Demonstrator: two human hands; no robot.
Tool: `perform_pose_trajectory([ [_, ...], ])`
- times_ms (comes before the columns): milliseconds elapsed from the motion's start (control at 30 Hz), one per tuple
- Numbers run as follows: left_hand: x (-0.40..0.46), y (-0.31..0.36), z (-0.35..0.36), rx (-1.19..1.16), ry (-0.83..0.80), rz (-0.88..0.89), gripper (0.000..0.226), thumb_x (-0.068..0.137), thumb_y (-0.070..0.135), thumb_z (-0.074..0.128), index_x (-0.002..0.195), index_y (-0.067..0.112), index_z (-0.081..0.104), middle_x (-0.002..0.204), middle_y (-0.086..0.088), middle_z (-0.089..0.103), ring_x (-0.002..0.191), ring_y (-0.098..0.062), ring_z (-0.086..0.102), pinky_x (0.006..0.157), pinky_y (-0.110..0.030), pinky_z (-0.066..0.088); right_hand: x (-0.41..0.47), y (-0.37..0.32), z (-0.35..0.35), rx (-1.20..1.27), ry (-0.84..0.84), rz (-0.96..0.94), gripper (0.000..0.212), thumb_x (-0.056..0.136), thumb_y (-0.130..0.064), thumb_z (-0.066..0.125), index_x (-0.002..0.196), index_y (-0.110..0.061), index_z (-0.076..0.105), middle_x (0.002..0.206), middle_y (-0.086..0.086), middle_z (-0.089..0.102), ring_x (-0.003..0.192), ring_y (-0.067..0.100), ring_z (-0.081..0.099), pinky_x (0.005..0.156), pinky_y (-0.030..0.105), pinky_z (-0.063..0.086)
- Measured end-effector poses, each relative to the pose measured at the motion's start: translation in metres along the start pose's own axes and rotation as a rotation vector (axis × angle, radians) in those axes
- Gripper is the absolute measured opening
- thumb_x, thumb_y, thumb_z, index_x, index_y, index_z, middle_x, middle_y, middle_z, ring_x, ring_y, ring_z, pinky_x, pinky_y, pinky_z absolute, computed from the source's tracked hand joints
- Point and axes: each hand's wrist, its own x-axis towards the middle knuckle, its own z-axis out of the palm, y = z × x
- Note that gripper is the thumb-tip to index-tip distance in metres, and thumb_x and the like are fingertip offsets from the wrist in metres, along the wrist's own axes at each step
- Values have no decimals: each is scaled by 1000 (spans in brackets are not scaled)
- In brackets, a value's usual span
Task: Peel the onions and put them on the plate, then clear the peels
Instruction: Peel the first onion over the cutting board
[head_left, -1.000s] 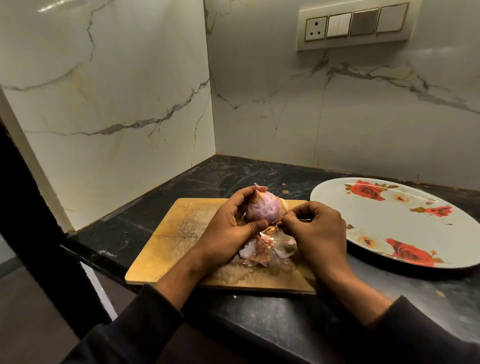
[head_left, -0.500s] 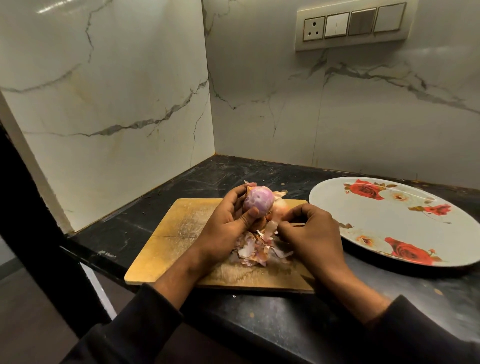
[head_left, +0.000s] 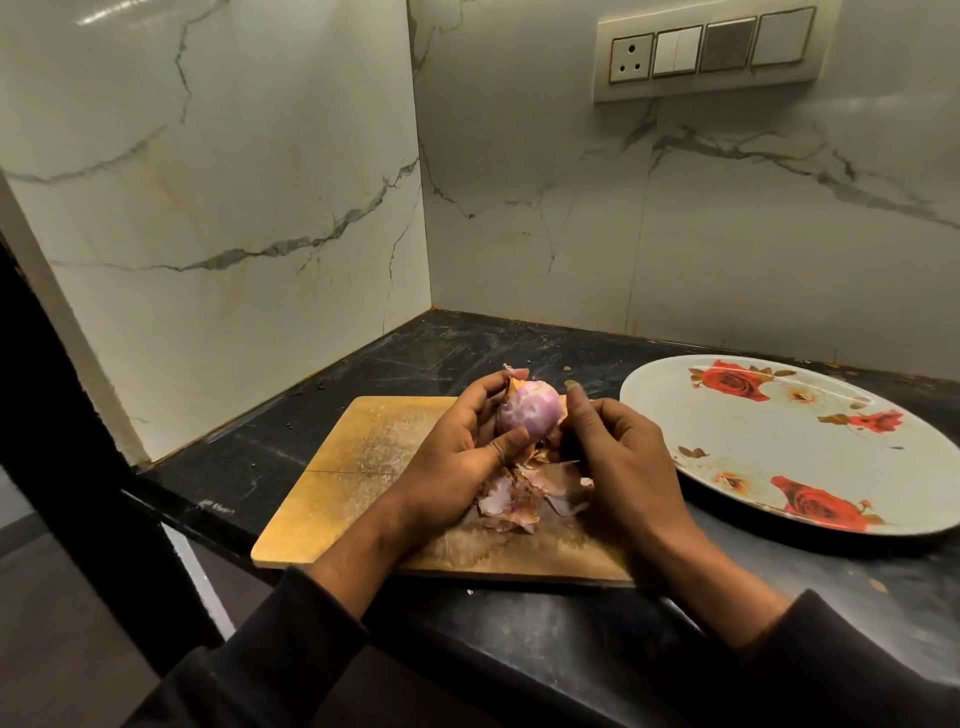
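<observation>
Peeling continues: our left hand (head_left: 457, 441) grips the onion (head_left: 530, 413) above the board (head_left: 363, 467), our right hand (head_left: 618, 457) pinches its skin; next, strip it.

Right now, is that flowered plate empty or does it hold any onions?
Empty. The plate shows only its rose pattern; the one onion in view is in both hands.

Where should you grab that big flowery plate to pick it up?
By its rim. The plate lies flat on the dark counter, wide and shallow, so only the edge offers a hold. The near rim, towards the person, looks easiest: fingers slid under, thumb on top. Both hands would probably steady it better.
</observation>
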Motion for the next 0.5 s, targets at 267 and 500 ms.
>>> perform_pose_trajectory([
  [267,0,-1,0,-73,27,4,58,88,15,60,143,17,45,137,-2,57,122,-22,63,96,-35,56,5,10,-3,-168,50,-37,28,97,-23,63,72,-14,71,69,2,70,71,21,66,71,45,55],
  [500,0,-2,-3,-107,49,-11,50,89,23,59,138,28,48,135,1,55,117,-16,66,88,-32,58,2,8,-4,-384,45,-88,28,85,-16,72,59,-20,65,56,-2,65,58,13,62,53,18,45],
])
